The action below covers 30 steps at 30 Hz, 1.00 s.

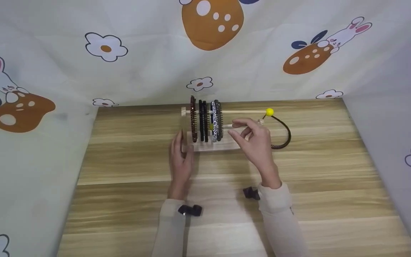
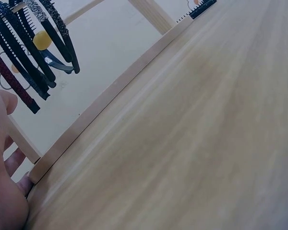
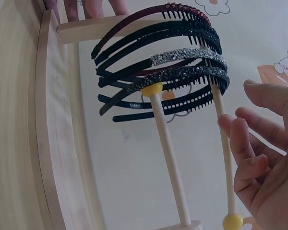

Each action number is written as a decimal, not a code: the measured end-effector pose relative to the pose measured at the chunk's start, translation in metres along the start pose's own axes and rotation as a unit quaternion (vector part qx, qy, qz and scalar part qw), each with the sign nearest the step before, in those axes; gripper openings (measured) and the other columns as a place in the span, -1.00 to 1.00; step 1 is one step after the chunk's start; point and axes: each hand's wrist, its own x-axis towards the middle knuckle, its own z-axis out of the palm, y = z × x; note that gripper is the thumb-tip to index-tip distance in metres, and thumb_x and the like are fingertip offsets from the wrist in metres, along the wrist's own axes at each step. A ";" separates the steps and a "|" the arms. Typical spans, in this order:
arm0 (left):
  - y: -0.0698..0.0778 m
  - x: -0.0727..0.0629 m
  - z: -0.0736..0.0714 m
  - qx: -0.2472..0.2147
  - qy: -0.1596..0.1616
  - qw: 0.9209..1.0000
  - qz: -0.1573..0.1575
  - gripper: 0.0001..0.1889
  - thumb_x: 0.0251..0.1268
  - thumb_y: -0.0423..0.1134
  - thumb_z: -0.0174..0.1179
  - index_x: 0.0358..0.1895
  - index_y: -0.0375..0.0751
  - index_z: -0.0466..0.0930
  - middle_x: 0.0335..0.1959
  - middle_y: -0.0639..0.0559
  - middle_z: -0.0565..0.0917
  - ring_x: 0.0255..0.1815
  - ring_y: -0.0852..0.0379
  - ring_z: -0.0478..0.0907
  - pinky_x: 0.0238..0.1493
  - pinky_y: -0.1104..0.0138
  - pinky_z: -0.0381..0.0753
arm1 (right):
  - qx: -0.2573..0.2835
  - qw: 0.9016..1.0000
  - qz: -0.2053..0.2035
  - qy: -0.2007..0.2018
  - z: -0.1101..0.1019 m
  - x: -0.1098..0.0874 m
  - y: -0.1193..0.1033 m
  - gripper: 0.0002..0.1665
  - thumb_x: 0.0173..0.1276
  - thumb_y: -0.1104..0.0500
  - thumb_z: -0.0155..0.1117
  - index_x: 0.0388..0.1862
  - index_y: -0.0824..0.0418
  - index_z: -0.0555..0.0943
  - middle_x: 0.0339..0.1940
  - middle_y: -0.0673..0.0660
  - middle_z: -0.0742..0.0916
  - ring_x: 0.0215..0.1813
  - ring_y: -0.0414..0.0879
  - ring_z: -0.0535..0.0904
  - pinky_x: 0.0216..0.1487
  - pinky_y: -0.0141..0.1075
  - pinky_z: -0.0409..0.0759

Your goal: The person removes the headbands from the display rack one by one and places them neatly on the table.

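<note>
A wooden headband rack point(image 1: 219, 145) stands with several toothed headbands hung on its upper rod point(image 1: 244, 112). A dark red headband point(image 1: 193, 123) hangs leftmost, then black headbands point(image 1: 205, 123), then a silver glittery headband point(image 1: 215, 125) and a dark grey one point(image 3: 182, 73). My left hand point(image 1: 181, 160) grips the rack's left end, thumb on one side of the wood and fingers on the other. Beside the rod, right of the headbands, my right hand point(image 1: 255, 141) is raised with loosely bent fingers and nothing between them.
A yellow ball point(image 1: 269, 112) caps the rod's right end, and another yellow ball point(image 3: 152, 89) sits on a lower rod. One dark headband point(image 1: 288, 134) lies on the tabletop point(image 1: 326, 160) by the rack's right end. A patterned cloth point(image 1: 148, 71) rises behind the table.
</note>
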 end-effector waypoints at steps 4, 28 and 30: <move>0.006 -0.001 -0.001 -0.013 -0.001 1.000 0.007 -0.29 0.68 -0.06 0.22 0.74 -0.20 0.27 0.69 -0.23 0.33 0.60 -0.33 0.37 0.41 -0.34 0.58 | 0.021 1.000 0.020 0.000 0.004 0.001 -0.001 -0.64 0.36 0.24 0.68 0.09 0.31 0.83 -0.14 0.13 0.91 -0.44 -0.20 0.64 -0.43 -0.49 0.47; 0.010 -0.002 -0.003 -0.014 -0.013 1.000 -0.008 -0.30 0.71 -0.07 0.21 0.78 -0.05 0.24 0.72 -0.16 0.30 0.61 -0.29 0.38 0.38 -0.29 0.64 | 0.098 0.991 0.083 -0.035 0.029 -0.004 -0.005 -0.40 0.40 0.35 0.60 0.39 0.41 0.69 -0.01 0.27 0.87 -0.30 -0.12 0.70 -0.32 -0.47 0.65; 0.010 -0.002 -0.002 -0.014 -0.012 1.000 -0.008 -0.30 0.71 -0.07 0.22 0.78 -0.03 0.24 0.72 -0.15 0.30 0.60 -0.28 0.38 0.36 -0.29 0.65 | 0.101 0.991 0.084 -0.036 0.030 -0.004 -0.005 -0.39 0.39 0.36 0.60 0.40 0.40 0.69 -0.01 0.28 0.87 -0.30 -0.14 0.70 -0.32 -0.47 0.67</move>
